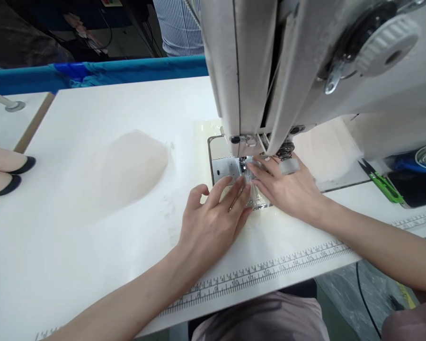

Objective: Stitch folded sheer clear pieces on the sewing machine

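A thin, sheer piece of fabric [252,192] lies at the presser foot [243,164] of a sewing machine [227,71]. My left hand [211,218] rests in front of the foot, fingers stretched forward with the tips on the fabric and the thumb apart. From the right, my right hand [293,192] reaches under the machine head, its fingers extended and lying against the fabric beside the foot. Part of that hand is hidden by the machine. The metal needle plate [226,169] shows left of the foot. Whether fabric is pinched between any fingertips is hard to see.
Pale sheer fabric [328,147] lies under the machine arm. Another sheer beige piece [135,170] is spread on the white table [102,265]. Green thread snips [385,185] lie by a dark phone [417,188]. A ruler strip [248,280] marks the front edge. A person in stripes [181,28] is behind.
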`<state>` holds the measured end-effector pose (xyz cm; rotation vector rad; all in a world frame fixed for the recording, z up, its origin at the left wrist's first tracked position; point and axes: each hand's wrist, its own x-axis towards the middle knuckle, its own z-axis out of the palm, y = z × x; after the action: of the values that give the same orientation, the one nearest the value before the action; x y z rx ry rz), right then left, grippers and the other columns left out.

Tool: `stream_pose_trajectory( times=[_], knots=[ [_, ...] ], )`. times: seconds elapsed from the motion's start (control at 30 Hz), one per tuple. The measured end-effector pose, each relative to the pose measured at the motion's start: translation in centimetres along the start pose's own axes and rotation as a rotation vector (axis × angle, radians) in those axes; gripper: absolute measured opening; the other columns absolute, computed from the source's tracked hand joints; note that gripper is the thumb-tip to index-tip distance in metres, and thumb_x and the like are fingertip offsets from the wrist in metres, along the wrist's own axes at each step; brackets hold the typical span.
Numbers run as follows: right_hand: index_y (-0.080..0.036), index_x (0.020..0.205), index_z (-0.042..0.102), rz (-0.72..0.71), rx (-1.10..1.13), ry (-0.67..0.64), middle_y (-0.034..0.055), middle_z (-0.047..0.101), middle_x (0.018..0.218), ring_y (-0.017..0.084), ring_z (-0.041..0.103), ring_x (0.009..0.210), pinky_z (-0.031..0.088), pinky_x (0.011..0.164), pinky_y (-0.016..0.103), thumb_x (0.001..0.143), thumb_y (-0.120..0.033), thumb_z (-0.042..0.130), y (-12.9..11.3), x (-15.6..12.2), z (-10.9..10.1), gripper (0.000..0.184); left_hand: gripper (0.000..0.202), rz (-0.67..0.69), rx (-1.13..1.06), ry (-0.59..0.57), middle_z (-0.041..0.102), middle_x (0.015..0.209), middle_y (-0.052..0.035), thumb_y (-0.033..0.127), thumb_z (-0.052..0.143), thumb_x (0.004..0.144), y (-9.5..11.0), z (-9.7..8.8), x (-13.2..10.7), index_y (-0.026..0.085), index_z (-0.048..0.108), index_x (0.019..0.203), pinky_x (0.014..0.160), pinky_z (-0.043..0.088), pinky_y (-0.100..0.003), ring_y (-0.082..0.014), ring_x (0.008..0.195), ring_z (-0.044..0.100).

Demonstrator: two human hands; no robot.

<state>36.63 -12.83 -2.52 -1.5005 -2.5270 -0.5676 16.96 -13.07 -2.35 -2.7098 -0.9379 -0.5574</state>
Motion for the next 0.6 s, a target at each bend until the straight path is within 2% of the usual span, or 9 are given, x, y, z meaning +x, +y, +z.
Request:
stream_pose_trajectory(
  times=[0.33, 0.6],
  knots=[
    [-0.016, 0.121, 0.063, 0.016, 0.037, -0.046, 0.0123, 0.065, 0.118, 0.025, 0.052, 0.112, 0.033, 0.096, 0.041, 0.101, -0.027, 0.035, 0.27, 0.07, 0.00, 0.036, 0.029, -0.019, 0.005, -0.012, 0.066, 0.123, -0.0095, 0.024, 0.053, 0.094, 0.30, -0.08, 0.02, 0.017, 0.061, 0.121, 0.080, 0.040, -0.044, -0.0274, 0.114, 0.059],
    [-0.015, 0.120, 0.064, 0.022, 0.029, -0.037, 0.0118, 0.067, 0.107, 0.025, 0.053, 0.106, 0.034, 0.094, 0.039, 0.100, -0.029, 0.039, 0.44, 0.08, 0.00, 0.035, 0.029, -0.031, 0.004, -0.008, 0.065, 0.124, -0.0110, 0.025, 0.051, 0.095, 0.09, 0.19, 0.19, 0.017, 0.061, 0.122, 0.082, 0.040, -0.044, -0.0279, 0.116, 0.058]
  ],
)
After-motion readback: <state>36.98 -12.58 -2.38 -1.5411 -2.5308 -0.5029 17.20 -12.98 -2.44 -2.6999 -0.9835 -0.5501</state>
